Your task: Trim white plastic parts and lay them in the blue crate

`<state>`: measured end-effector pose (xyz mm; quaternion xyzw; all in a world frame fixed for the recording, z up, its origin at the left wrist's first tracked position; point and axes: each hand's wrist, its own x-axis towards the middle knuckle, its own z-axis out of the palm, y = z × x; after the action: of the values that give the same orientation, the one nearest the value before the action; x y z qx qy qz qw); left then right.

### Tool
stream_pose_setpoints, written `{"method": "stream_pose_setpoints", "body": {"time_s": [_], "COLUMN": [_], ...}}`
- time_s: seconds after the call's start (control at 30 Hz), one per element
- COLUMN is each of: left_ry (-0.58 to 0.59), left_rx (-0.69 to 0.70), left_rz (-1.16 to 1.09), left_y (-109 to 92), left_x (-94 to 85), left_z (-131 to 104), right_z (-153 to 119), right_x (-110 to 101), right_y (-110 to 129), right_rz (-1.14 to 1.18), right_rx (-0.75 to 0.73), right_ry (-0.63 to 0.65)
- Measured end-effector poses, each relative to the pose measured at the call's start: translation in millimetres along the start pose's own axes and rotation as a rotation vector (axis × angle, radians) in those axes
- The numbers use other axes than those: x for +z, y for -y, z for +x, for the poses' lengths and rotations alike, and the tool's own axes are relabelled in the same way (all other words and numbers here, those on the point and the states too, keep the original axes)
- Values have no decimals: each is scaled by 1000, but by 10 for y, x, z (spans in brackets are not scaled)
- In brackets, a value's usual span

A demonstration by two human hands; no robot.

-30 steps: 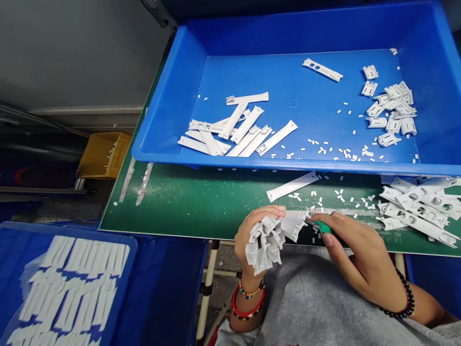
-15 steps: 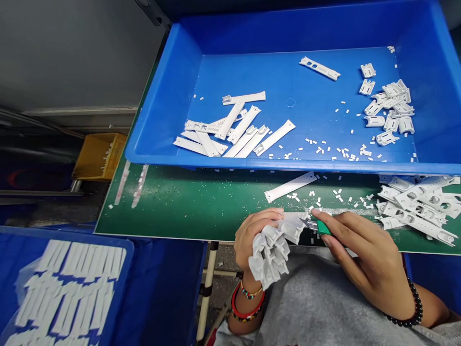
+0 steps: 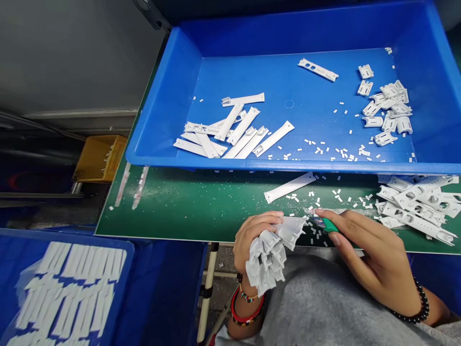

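My left hand is closed around a bundle of white plastic parts, their ends facing me. One part in that grip sticks out toward the right. Between thumb and fingers, my right hand grips a green-handled utility knife. Its blade points left, a short way from the end of the protruding part, apart from it. Just beyond my hands a single long white part lies on the green tabletop, among small white chips.
A large blue bin on the table holds long white strips, short white pieces and chips. White parts are heaped at the right. Lower left, a blue tray carries rows of white parts; a yellow crate stands behind.
My right hand with the knife has moved slightly right, and the blade has come away from the protruding part's end. The bundle in my left hand has tilted and dropped a little.
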<state>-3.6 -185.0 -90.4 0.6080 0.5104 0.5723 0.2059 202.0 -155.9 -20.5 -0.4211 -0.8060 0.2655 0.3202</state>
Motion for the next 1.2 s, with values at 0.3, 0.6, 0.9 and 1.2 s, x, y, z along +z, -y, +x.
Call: {"method": "stream_pose_setpoints", "body": {"time_s": [0.3, 0.6, 0.9, 1.2], "left_ry": [0, 23, 25, 20], "left_rx": [-5, -11, -18, -44], "left_rz": [-6, 123, -8, 8], "left_y": [13, -6, -6, 3], "left_x": [13, 8, 28, 21], "left_z": [-17, -31, 0, -62], "right_z": [8, 120, 225, 13], "right_x": [80, 183, 226, 103], "right_y": [-65, -108, -104, -67], "right_rz": [-171, 116, 280, 112], "right_rx": [-18, 49, 68, 93], "right_ry": [2, -11, -23, -13]}}
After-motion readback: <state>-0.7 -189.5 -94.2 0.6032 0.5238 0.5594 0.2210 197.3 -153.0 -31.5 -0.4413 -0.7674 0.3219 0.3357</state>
